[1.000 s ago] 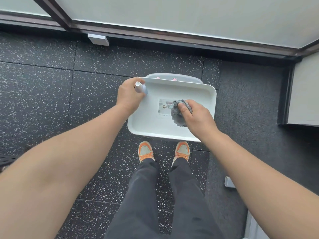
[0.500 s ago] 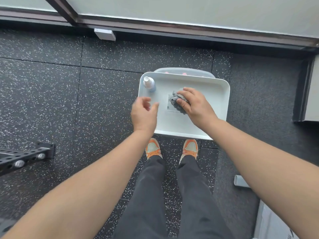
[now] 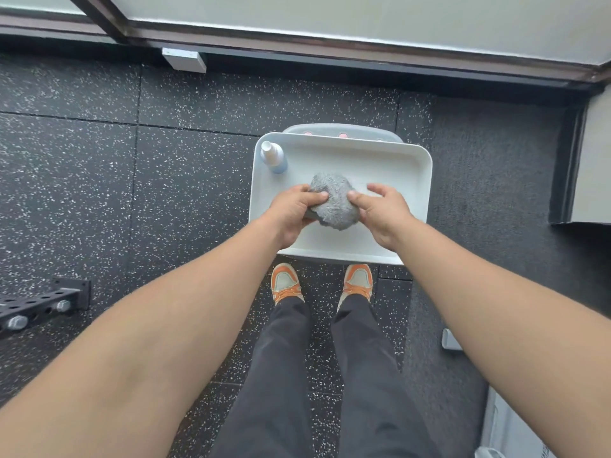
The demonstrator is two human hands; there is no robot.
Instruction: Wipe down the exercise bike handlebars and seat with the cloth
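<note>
A grey fluffy cloth [image 3: 334, 203], bunched into a ball, sits over the middle of a white tray [image 3: 396, 160]. My left hand [image 3: 292, 209] grips its left side with thumb and fingers. My right hand [image 3: 380, 209] holds its right side, thumb pressed on the cloth and fingers spread behind it. A small spray bottle [image 3: 273, 157] with blue liquid and a white cap stands in the tray's far left corner. No exercise bike handlebar or seat is in view.
The tray rests on a low stand above the speckled black rubber floor [image 3: 165, 193]. A black bolted metal frame [image 3: 39, 304] lies at the left. A window sill and wall run along the top. My orange shoes [image 3: 286, 282] stand just below the tray.
My left hand set the spray bottle down in the tray corner, then moved right and took hold of the cloth. The cloth now sits between both hands.
</note>
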